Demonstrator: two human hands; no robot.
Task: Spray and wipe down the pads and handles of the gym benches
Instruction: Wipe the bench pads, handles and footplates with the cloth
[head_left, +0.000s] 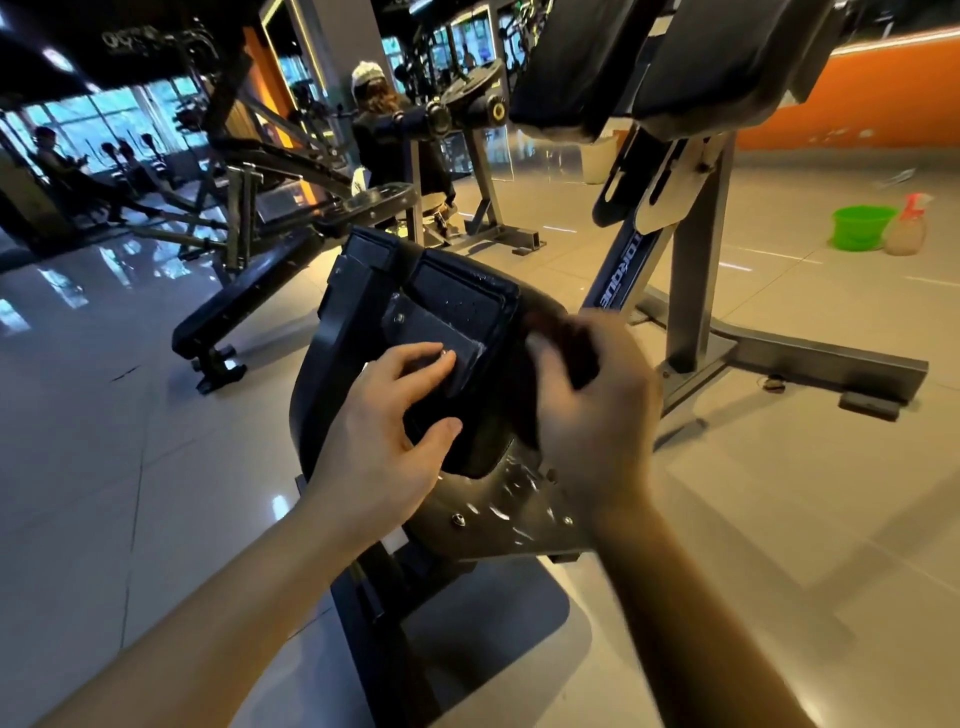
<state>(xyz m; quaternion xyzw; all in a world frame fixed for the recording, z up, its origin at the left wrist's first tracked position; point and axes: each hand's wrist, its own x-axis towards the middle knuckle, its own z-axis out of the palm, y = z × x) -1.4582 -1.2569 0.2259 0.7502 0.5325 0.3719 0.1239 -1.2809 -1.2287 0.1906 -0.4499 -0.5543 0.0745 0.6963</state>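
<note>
A black seat pad (462, 301) on a gym machine sits tipped up in front of me, its underside and metal bracket (498, 514) showing. My left hand (384, 436) holds the pad's near edge, fingers on the back plate and thumb under the rim. My right hand (592, 400) is blurred at the pad's right edge, curled around a dark reddish-brown cloth (561, 332). Large black pads (675, 57) of the same machine hang above at the top right. A spray bottle (906, 226) with a red trigger stands on the floor at the far right.
A green bucket (860, 226) sits beside the spray bottle. The machine's grey steel frame (696, 280) and base rails spread to the right. A black flat bench (244, 306) lies to the left. A person stands at another machine behind; someone else sits far left. The tile floor is glossy.
</note>
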